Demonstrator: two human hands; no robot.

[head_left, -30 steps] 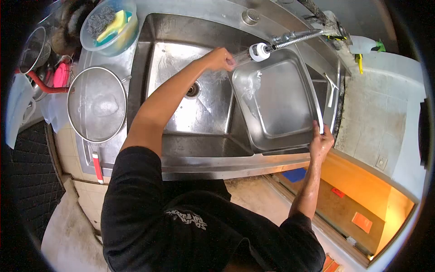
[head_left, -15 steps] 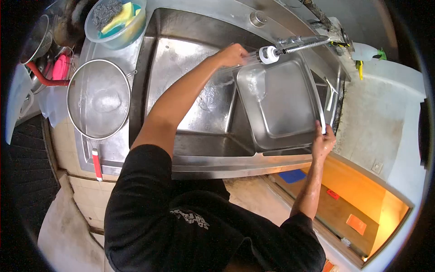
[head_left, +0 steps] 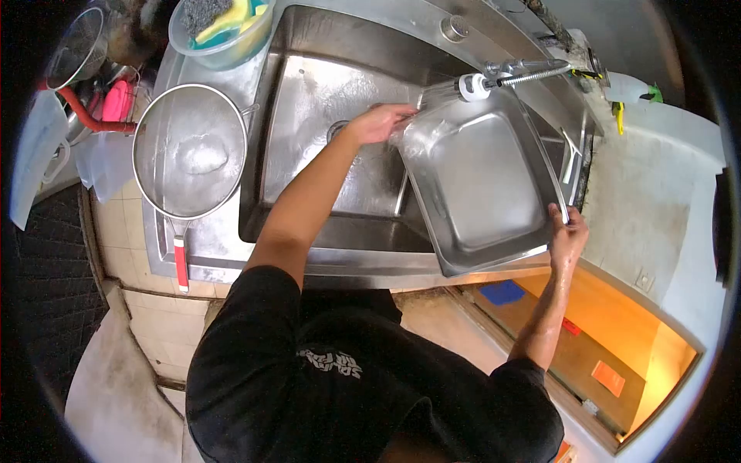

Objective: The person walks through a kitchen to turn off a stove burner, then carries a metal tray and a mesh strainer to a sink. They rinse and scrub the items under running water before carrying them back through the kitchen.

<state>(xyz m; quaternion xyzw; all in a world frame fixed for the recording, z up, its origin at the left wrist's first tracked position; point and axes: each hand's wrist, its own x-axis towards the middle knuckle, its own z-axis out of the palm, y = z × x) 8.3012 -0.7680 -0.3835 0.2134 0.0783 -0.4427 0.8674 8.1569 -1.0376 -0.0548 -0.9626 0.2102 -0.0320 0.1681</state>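
A rectangular stainless steel food pan is tilted over the right part of the sink. My right hand grips its rim at the near right corner. My left hand is closed at the pan's far left corner, its fingertips partly blurred by splashing water. From the white spray head of the faucet, water runs left onto that corner. The pan's inside is wet and shiny, and its near edge overhangs the sink's front rim.
On the left drainboard lies a round mesh strainer with a red handle. Behind it stands a plastic tub with sponges and a scouring pad. A funnel-shaped strainer is at the far left. A wall borders the right side.
The pan has turned slightly and come nearer, its front edge now over the sink rim. My left hand has moved down along its corner. Water splashes more widely; the view has shifted.
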